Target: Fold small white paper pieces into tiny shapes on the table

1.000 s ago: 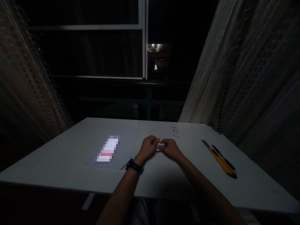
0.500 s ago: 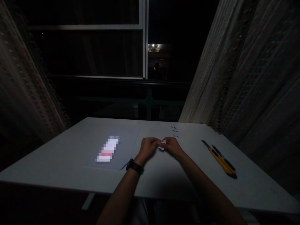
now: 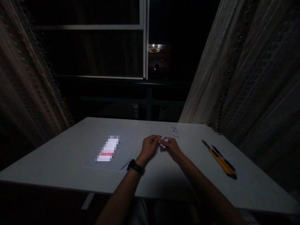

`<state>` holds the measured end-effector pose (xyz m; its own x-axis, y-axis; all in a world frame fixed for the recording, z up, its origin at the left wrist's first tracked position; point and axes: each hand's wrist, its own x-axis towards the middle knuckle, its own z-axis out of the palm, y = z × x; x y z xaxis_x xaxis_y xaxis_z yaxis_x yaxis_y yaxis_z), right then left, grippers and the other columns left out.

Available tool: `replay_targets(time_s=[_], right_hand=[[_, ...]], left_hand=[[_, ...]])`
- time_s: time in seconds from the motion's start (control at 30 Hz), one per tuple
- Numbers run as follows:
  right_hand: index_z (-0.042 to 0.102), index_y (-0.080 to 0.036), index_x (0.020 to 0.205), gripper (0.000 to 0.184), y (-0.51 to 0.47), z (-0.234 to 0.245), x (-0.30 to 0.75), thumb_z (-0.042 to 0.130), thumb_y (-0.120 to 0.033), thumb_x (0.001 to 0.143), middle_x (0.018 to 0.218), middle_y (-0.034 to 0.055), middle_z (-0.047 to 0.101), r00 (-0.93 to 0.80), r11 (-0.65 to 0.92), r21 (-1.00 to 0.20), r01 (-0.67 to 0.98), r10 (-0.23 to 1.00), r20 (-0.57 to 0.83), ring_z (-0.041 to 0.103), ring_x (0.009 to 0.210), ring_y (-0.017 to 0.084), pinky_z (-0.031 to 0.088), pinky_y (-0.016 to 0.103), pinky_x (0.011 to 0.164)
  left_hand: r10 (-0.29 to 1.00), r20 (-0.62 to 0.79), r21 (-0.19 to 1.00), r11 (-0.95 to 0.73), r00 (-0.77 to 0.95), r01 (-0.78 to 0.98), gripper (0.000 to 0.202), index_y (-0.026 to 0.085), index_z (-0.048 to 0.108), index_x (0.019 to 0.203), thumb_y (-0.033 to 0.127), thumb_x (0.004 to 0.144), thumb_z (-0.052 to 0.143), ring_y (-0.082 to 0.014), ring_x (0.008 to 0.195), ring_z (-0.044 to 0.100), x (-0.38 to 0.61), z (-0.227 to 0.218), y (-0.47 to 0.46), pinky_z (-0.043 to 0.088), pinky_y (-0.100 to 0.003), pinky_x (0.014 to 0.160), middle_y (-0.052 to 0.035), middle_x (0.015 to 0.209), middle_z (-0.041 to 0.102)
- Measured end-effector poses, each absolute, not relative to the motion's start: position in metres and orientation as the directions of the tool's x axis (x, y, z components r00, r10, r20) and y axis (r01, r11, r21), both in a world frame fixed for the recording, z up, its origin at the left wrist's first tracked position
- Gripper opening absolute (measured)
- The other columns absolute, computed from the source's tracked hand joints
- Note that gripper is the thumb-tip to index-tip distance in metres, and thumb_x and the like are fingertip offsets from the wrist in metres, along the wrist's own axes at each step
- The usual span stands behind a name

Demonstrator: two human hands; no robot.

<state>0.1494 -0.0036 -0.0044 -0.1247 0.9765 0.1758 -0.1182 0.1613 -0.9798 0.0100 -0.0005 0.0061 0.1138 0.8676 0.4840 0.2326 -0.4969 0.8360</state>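
Between my fingertips, above the middle of the white table, is a small piece of white paper (image 3: 165, 143). My left hand (image 3: 149, 147), with a black watch (image 3: 135, 167) on its wrist, pinches the paper's left side. My right hand (image 3: 172, 147) grips it from the right, thumb on top. Fingers cover much of the paper, so its folds cannot be made out. Just beyond my right hand, several small paper pieces (image 3: 173, 128) with dark marks lie in a short column.
Left of my hands, white paper sheets (image 3: 131, 143) carry a lit phone with a blurred screen (image 3: 108, 149). A yellow utility knife (image 3: 219, 159) lies on the right beside a dark pen (image 3: 223, 157). Curtains (image 3: 217, 72) hang at both sides behind the table (image 3: 58, 168).
My fingers have shifted on the small paper, turning it slightly. The right fingers now curl under it, and the left fingertips have risen a little. Other things stay put.
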Motion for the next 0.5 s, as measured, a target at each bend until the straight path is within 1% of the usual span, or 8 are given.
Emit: replay_targets(time_s=[0.07,0.1,0.17,0.23,0.3,0.4,0.5], right_hand=[[0.059,-0.016,0.059,0.031,-0.005,-0.006,0.146,0.071,-0.044,0.062,0.048,-0.0016,0.057,-0.100,0.162,-0.974,-0.161,0.979,0.179,0.049,0.041,0.010,0.032,0.022,0.041],[0.059,-0.016,0.059,0.030,-0.006,-0.006,0.145,0.072,-0.043,0.062,0.049,-0.0015,0.057,-0.089,0.155,-0.970,-0.186,0.981,0.174,0.049,0.040,0.010,0.032,0.022,0.040],[0.059,-0.016,0.060,0.028,-0.008,-0.006,0.141,0.072,-0.041,0.061,0.052,-0.0013,0.058,-0.071,0.141,-0.961,-0.237,0.984,0.162,0.049,0.040,0.010,0.031,0.022,0.039],[0.059,-0.016,0.061,0.026,-0.009,-0.005,0.139,0.072,-0.039,0.061,0.054,-0.0014,0.058,-0.055,0.133,-0.948,-0.291,0.986,0.155,0.049,0.041,0.010,0.031,0.022,0.039],[0.058,-0.017,0.060,0.024,-0.009,-0.005,0.137,0.072,-0.037,0.060,0.052,-0.0026,0.056,-0.028,0.132,-0.931,-0.340,0.988,0.150,0.048,0.042,0.010,0.032,0.023,0.041],[0.059,-0.017,0.058,0.021,-0.009,-0.005,0.136,0.071,-0.034,0.059,0.050,-0.0034,0.053,0.009,0.130,-0.919,-0.372,0.991,0.137,0.046,0.044,0.010,0.032,0.023,0.043],[0.063,-0.016,0.062,0.017,-0.010,-0.004,0.134,0.071,-0.031,0.058,0.053,-0.0021,0.055,0.045,0.136,-0.917,-0.375,0.991,0.129,0.045,0.047,0.010,0.031,0.023,0.044]], left_hand=[[0.887,0.447,0.877,-0.461,0.117,0.139,0.040,0.015,0.069,0.094,0.043,0.085,0.042,-0.0188,0.085,0.061,0.010,0.009,-0.001,0.045,-0.029,0.075,-0.0086,0.091,0.069],[0.898,0.421,0.895,-0.434,0.126,0.103,0.044,0.014,0.069,0.093,0.046,0.086,0.039,-0.0187,0.082,0.061,0.010,0.010,-0.001,0.045,-0.029,0.073,-0.0090,0.088,0.069],[0.915,0.365,0.923,-0.380,0.170,0.064,0.050,0.012,0.070,0.085,0.051,0.085,0.038,-0.0175,0.072,0.061,0.010,0.012,-0.002,0.044,-0.027,0.067,-0.0082,0.077,0.069],[0.914,0.331,0.935,-0.352,0.234,0.053,0.051,0.012,0.070,0.074,0.054,0.082,0.042,-0.0156,0.063,0.058,0.011,0.012,-0.003,0.042,-0.026,0.061,-0.0060,0.064,0.065],[0.906,0.325,0.935,-0.350,0.273,0.048,0.049,0.012,0.068,0.067,0.054,0.080,0.047,-0.0141,0.058,0.055,0.011,0.012,-0.004,0.040,-0.024,0.058,-0.0041,0.057,0.061],[0.905,0.334,0.932,-0.358,0.264,0.050,0.046,0.011,0.068,0.066,0.053,0.077,0.051,-0.0128,0.057,0.052,0.012,0.011,-0.005,0.038,-0.023,0.057,-0.0024,0.056,0.058],[0.907,0.349,0.926,-0.373,0.235,0.064,0.045,0.011,0.068,0.069,0.052,0.076,0.052,-0.0121,0.057,0.049,0.013,0.009,-0.005,0.036,-0.023,0.055,-0.0012,0.057,0.056]])
